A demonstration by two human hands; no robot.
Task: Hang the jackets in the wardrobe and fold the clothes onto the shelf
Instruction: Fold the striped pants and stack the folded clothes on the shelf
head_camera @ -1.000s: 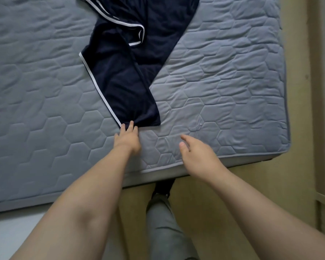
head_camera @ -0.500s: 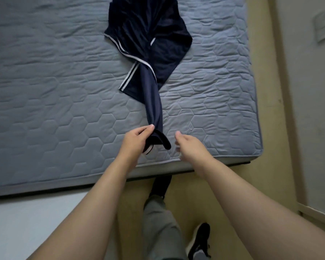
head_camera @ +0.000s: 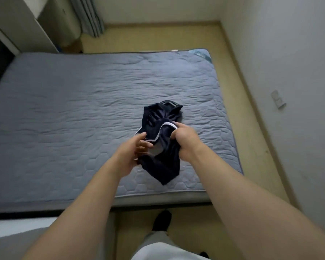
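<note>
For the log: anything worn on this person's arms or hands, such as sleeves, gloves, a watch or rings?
Nothing shows. Both forearms are bare right up to the bottom frame edge, with no sleeve or cuff. The left hand and right hand are ungloved, with no watch, band or ring visible.

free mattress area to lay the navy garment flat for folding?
Bare patches: the mattress left of the navy garment out to the left edge, and the strip behind it toward the far edge. Crowded near the right front corner, where left hand and right hand grip it.
</note>
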